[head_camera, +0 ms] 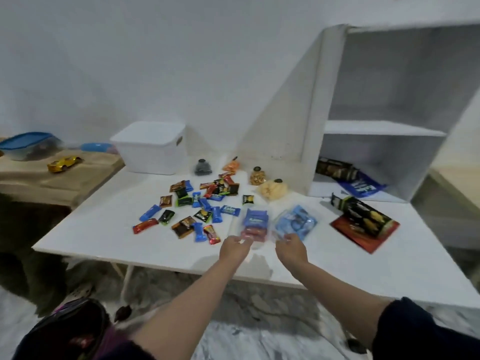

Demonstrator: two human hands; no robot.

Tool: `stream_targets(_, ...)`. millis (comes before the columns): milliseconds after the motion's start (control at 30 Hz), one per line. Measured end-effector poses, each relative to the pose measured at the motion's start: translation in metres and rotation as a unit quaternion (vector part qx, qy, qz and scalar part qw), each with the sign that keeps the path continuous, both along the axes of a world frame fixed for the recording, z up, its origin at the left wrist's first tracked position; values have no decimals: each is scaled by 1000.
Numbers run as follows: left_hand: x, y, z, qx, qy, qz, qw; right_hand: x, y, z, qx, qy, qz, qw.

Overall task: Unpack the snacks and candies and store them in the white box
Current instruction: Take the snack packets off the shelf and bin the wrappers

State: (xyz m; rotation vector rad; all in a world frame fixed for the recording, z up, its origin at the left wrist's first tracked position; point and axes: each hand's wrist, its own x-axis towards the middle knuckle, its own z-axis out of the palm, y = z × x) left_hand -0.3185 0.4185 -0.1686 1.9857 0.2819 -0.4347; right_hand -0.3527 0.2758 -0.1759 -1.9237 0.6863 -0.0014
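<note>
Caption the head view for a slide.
Both hands, left hand and right hand, hold clear candy bags over a white table strewn with wrapped candies.

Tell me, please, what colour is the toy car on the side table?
Yellow-gold; the toy car shows in the head view.

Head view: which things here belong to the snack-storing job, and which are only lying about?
Belonging to the job:
- white box
- loose candies
- clear candy bags, held by left hand and right hand
- snack jars

Just lying about:
- yellow toy car
- blue-lidded container
- white shelf
</note>
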Motion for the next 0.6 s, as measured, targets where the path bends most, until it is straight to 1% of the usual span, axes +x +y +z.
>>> stream_targets(67,-1,-48,-4,-20,-21,-28,999,-16,-51,-4,2,8,-43,999)
stream_targets(233,-5,-136,-7,-14,-24,-82,996,-40,-144,-12,-6,11,-127,992)
stream_targets(433,22,-210,-17,2,-37,-144,989,-43,-210,-27,-12,17,-196,980)
stream_targets(600,71,-269,-17,29,-65,-198,978,-18,-255,-42,-31,47,-237,970)
